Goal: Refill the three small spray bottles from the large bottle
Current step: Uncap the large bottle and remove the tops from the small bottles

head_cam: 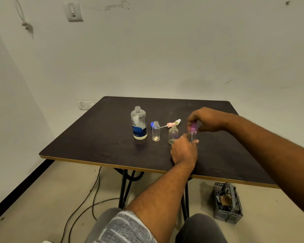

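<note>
**Both hands on the third small bottle**

Here, the left hand (183,151) was wrapped around the lower body of a small clear spray bottle (192,135) standing on the dark table (95,137), its fingers closed on the bottle and the thumb tip showing at the bottle's right side. Directly above that grip, the right hand (205,121) had its fingertips pinched together on the purple spray top (193,128) at the bottle's neck (whether the top was screwed tight or loose could not be told).

Just left of the held bottle, touching or nearly touching the left hand's knuckles, stood a second small bottle (173,135), open at the neck. Further left of the grip stood another open small bottle (156,131), with a little pale residue at its bottom. Beyond that one, well apart from the hands, stood the large bottle (138,122), uncapped, with a blue and white label and only a shallow layer of liquid at its base.

Behind the two open small bottles lay a pink spray top (169,124) with its tube pointing left, a pale spray top (177,121) just beside it, and a blue cap (152,124).

On the floor below the table's near right edge sat a grey plastic basket (227,204).
</note>
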